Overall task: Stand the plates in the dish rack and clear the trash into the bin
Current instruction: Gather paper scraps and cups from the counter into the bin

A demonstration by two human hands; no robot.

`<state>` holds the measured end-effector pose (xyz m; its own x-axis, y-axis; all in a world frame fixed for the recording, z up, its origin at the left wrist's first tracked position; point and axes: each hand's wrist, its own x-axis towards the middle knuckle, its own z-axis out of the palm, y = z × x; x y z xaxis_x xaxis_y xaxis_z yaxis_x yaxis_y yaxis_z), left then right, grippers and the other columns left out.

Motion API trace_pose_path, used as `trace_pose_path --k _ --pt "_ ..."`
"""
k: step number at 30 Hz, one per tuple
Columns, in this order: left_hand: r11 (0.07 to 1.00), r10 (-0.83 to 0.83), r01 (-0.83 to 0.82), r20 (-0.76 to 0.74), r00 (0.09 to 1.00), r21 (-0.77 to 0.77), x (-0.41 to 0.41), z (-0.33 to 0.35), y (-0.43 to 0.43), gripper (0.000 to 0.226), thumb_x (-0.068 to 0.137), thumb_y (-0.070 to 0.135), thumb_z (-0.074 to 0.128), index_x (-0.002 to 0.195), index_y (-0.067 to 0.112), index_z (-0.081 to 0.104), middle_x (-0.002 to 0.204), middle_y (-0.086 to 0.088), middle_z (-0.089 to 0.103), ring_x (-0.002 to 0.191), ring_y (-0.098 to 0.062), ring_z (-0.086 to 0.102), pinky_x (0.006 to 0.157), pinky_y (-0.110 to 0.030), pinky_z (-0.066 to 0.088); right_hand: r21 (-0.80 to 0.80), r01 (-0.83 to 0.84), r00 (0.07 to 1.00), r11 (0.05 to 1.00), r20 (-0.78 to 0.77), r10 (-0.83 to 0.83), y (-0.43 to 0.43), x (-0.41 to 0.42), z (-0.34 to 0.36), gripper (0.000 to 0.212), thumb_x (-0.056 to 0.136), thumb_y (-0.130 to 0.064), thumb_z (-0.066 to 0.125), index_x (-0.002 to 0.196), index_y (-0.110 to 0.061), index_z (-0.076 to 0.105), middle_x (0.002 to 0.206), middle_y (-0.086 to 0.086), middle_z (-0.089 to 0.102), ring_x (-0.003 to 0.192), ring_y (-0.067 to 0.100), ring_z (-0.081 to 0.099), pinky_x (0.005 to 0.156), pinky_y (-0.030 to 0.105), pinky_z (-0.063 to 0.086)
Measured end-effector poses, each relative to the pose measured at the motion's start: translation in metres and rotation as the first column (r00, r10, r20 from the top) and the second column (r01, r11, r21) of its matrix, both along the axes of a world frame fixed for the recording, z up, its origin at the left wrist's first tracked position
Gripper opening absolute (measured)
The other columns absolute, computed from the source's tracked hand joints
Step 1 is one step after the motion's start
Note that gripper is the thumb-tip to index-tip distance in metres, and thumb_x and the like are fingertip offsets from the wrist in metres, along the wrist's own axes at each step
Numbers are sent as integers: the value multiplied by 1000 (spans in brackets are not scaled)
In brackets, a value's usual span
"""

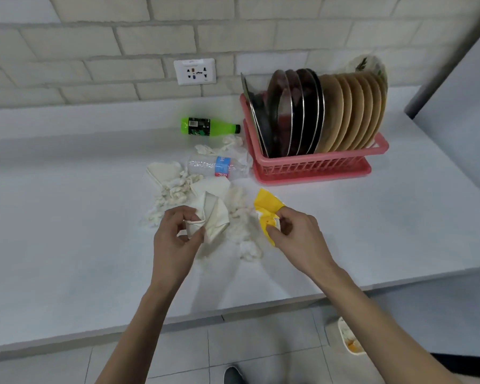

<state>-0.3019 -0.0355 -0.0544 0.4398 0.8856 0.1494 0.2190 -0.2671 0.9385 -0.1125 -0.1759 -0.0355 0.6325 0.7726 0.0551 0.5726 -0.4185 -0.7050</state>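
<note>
While both hands work over the litter at the middle of the frame, the left hand (178, 231) has its fingers curled round a crumpled white paper (215, 220), pinching its near edge. The right hand (297, 234) pinches a yellow wrapper (269, 210) between thumb and fingertips, and the wrapper's far end sticks up past the fingers. The two hands are near each other, with a heap of tissues (243, 231) lying between them on the white counter (67, 217).

More tissues and folded paper spread up and left from there, touching a clear water bottle (216, 167) that lies on its side. A green bottle (205, 126) lies on its side just above that, its cap pointing at the dish rack (311, 164).

The pink rack sits in the upper right of the frame, close to the brick wall. Dark steel plates (299, 112) stand on edge in its left half and tan plates (352, 112) stand on edge in its right half, with one patterned plate (369, 65) behind them.

A wall socket (194, 71) sits at upper centre. Below the counter edge at lower right, a pale container (349, 339) holds scraps; it may be the bin, though only part of it shows. A shoe tip (233, 375) shows at the bottom edge.
</note>
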Motion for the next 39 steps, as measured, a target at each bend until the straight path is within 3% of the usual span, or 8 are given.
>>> trace_pose_path --k 7,12,16,20,25,31,35,39 --pt "963 -271 271 -19 962 1 83 0 -60 33 79 -5 71 91 26 64 114 14 59 92 -8 59 67 -25 47 26 237 968 971 -93 -233 -97 48 0 20 70 -55 48 61 -38 46 55 5 39 56 21 38 54 35 37" --pt "885 -463 465 -70 883 15 137 -7 -123 40 75 -9 72 96 24 65 122 13 55 92 -11 61 66 -19 48 16 410 896 912 -191 -400 -182 74 -11 25 75 -36 57 60 -21 44 54 5 38 53 14 34 54 32 32" --pt "817 -576 575 -116 809 -44 170 -21 -182 37 74 2 77 97 28 65 127 18 52 92 -10 61 70 -16 48 -11 531 818 847 -254 -516 -253 86 -28 36 85 -22 65 59 -18 40 49 -7 35 51 10 31 52 27 30" --pt "765 -645 632 -146 750 -128 199 -37 -234 31 67 16 75 96 27 66 125 19 54 94 -9 63 71 -16 50 -89 618 740 781 -269 -617 -323 95 -53 20 84 -27 63 70 -19 52 54 -9 44 54 11 41 55 36 40" --pt "674 -738 712 -192 647 -194 221 -60 -282 42 72 -7 77 97 24 67 123 15 56 106 -10 62 76 -16 52 -151 672 672 725 -289 -682 -391 93 -80 19 84 -33 58 71 -19 57 64 2 57 59 19 54 60 46 48" --pt "556 -828 784 -265 494 -277 245 -75 -314 39 74 -3 78 98 26 68 124 14 60 107 -6 61 78 -14 51 -254 737 539 626 -337 -772 -431 91 -103 17 86 -24 61 70 -19 56 61 7 58 53 14 48 57 47 46" --pt "472 -871 821 -315 377 -320 269 -92 -326 33 78 1 77 100 22 67 121 13 60 107 -9 61 80 -11 50 -280 783 457 555 -347 -819 -436 98 -114 10 85 -21 62 78 -25 56 60 1 59 56 18 55 57 41 47" --pt "379 -906 846 -337 256 -376 299 -117 -337 23 84 8 74 101 22 66 113 11 64 97 -9 62 73 -6 47 -316 810 376 494 -366 -851 -437 107 -120 8 84 -17 63 84 -23 57 66 3 62 59 15 54 59 36 47"
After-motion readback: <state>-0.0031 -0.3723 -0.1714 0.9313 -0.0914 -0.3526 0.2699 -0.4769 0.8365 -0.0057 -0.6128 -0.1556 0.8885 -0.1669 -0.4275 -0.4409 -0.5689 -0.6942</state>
